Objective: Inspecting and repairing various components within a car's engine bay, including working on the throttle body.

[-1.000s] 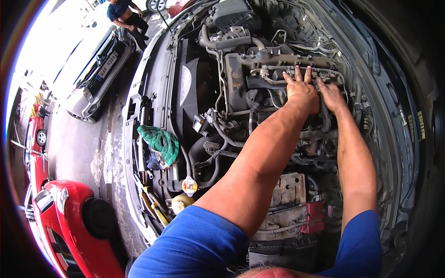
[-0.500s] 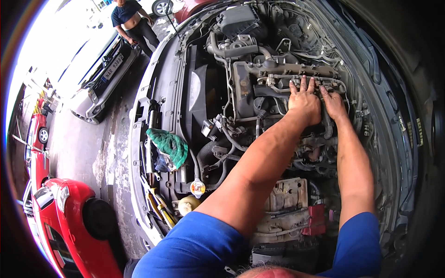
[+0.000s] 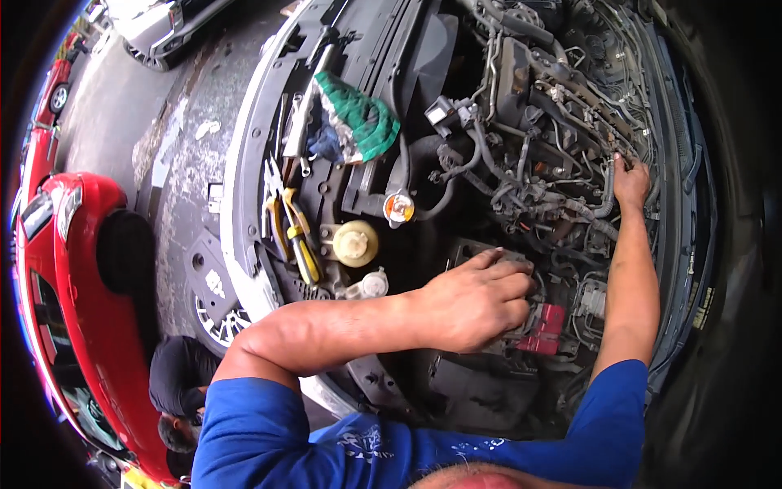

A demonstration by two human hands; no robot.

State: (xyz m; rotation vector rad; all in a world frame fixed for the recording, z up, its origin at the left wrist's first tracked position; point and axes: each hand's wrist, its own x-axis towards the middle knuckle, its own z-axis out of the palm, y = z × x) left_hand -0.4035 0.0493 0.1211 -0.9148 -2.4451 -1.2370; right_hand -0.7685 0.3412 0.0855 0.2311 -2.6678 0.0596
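Observation:
My left hand (image 3: 482, 301) is over the metal bracket beside the red plastic cover (image 3: 544, 328), back of the hand up. Its fingers are bent together, and what they may hold is hidden. At the back right of the engine bay, my right hand (image 3: 631, 182) pinches at something small near a black corrugated hose (image 3: 608, 191), too small to make out. The engine (image 3: 562, 122), with its hoses and wiring, lies to the left of and beyond the right hand.
On the car's front edge lie a green cloth (image 3: 362, 121), pliers (image 3: 278, 204) and a yellow-black handled tool (image 3: 305, 254). Nearby are a round cream cap (image 3: 355, 244) and a radiator cap (image 3: 399, 209). A person (image 3: 175, 383) crouches at lower left beside a red car (image 3: 81, 293).
My left hand has left the engine top and come back toward me, over the red cover. My right hand's fingers went from spread to pinched. The view has shifted over the bay.

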